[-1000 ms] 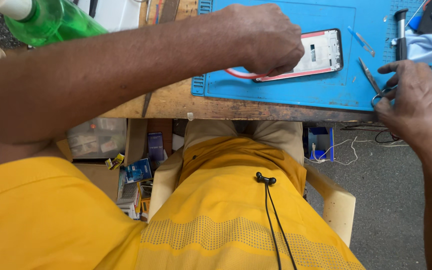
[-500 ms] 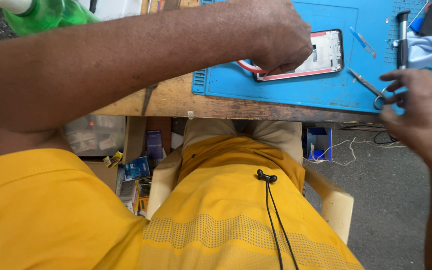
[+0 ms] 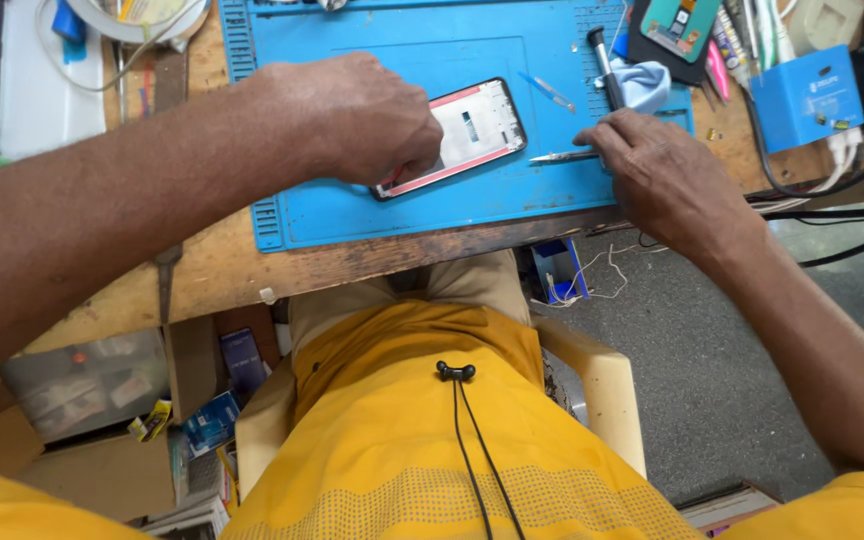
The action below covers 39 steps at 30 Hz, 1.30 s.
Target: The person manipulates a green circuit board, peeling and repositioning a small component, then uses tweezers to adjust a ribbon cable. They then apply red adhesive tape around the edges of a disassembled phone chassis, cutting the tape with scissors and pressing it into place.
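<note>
A phone frame with a red rim and a white inner plate lies slanted on the blue work mat. My left hand reaches in from the left and covers the frame's lower left end, fingers curled down on it. My right hand rests on the mat's right part, fingers closed on metal tweezers. The tweezers lie flat, their tips pointing left and stopping a little short of the frame's right end.
A black-handled tool, a light blue cloth and a thin blue pick lie on the mat beyond my right hand. A small blue box, a phone part and black cables crowd the wooden bench's right.
My right hand has come up from the mat's near right edge onto the mat, bringing the tweezers toward the phone frame. My left hand stays on the frame. The camera view has shifted.
</note>
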Tool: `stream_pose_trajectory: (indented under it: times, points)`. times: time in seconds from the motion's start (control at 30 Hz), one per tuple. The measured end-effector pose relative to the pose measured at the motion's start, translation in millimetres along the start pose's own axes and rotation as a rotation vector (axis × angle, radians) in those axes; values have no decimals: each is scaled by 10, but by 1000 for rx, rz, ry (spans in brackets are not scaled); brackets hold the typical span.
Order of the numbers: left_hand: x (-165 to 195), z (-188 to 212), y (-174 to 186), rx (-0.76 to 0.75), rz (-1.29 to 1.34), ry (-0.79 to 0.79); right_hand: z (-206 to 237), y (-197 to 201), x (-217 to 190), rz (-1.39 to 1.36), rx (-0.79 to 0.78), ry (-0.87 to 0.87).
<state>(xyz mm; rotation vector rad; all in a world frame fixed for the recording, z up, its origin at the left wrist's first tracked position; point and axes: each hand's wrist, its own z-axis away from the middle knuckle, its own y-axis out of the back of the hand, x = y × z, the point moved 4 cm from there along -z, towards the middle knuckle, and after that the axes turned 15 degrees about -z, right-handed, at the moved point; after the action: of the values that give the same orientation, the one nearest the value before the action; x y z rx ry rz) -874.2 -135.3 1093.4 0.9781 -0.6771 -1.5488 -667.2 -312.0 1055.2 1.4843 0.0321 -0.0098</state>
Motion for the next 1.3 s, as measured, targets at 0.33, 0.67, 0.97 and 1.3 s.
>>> stream_pose_trajectory:
  times: [0.33, 0.67, 0.97, 1.3]
  points:
    - [-107, -57, -165, 95, -7, 15, -178, -186, 91, 35, -158, -170]
    - [-175, -221, -263, 73, -135, -13, 100, -264, -522, -653, 24, -150]
    - [-129, -123, -184, 110, -147, -29, -206, -56, -1408, -336, -247, -102]
    - [-61, -125, -258, 140, -144, -7, -618, 65, -1810, -183, -255, -39]
